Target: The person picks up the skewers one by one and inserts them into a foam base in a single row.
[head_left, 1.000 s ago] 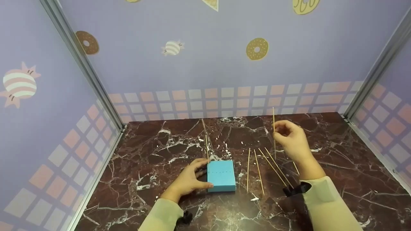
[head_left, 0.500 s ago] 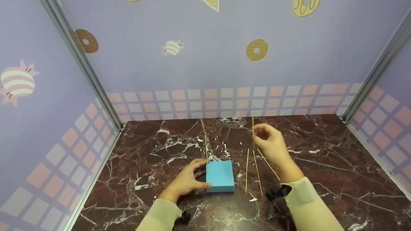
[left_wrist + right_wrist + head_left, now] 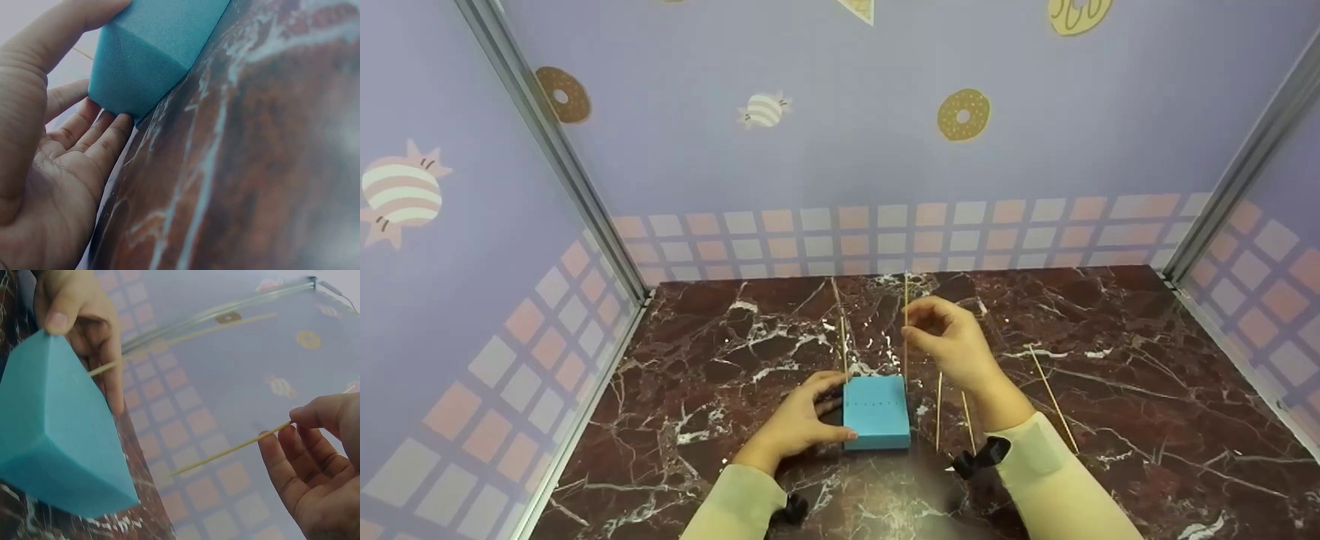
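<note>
A blue foam block [image 3: 876, 420] with a row of small dark dots on top lies on the marbled table. My left hand [image 3: 795, 424] grips its left side, thumb at the near corner and fingers along the side in the left wrist view. One bamboo skewer [image 3: 842, 330] stands in the block near its left edge. Another bamboo skewer [image 3: 225, 451] is pinched between the thumb and fingers of my right hand [image 3: 956, 349]. In the head view it is upright near the block's far right corner; the right wrist view shows its pointed tip apart from the block.
More bamboo skewers lie right of the block: two [image 3: 938, 416] partly under the right arm, and one [image 3: 1054, 397] farther right. White crumbs [image 3: 889, 349] dot the dark marbled table [image 3: 675, 360] behind the block. Patterned panels [image 3: 840, 165] enclose the back and sides.
My right hand has moved left with its skewer, from over the lying skewers to beside the block's far right corner. My left hand and the block have stayed in place.
</note>
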A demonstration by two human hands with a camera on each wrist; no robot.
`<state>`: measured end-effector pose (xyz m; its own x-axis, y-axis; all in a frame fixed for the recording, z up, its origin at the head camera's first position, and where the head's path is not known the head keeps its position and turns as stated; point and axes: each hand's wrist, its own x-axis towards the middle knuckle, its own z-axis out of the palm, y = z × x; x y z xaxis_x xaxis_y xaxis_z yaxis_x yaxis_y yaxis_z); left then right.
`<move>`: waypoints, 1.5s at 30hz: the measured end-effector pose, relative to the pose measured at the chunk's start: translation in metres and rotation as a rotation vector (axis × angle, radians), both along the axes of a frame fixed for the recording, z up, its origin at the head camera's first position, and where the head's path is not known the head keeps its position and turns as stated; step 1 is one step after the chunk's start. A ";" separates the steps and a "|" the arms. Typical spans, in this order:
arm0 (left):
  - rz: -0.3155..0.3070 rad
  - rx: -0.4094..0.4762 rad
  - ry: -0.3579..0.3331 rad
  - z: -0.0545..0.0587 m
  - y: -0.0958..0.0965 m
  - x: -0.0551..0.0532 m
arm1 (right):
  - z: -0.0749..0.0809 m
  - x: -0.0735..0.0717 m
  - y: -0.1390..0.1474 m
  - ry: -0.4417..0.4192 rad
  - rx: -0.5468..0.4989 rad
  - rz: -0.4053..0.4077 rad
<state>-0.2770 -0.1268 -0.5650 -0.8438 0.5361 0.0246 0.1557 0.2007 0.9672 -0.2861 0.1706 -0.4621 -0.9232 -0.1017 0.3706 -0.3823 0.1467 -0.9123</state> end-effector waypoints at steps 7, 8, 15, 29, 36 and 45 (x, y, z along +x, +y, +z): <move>0.005 0.008 0.005 -0.001 -0.001 0.000 | 0.005 0.001 -0.019 -0.029 -0.052 0.068; 0.007 0.006 0.008 -0.001 -0.001 0.000 | 0.005 0.001 -0.022 -0.030 -0.057 0.071; 0.012 -0.011 0.023 0.000 0.000 0.000 | 0.008 0.002 -0.033 -0.006 -0.045 0.122; 0.006 -0.020 0.045 0.003 0.000 0.001 | -0.003 0.004 -0.043 -0.042 0.024 0.156; -0.014 0.017 0.027 0.002 0.000 0.001 | -0.006 0.005 -0.050 -0.046 0.049 0.174; -0.012 -0.010 0.027 0.001 0.000 0.001 | -0.011 0.006 -0.054 -0.034 0.084 0.168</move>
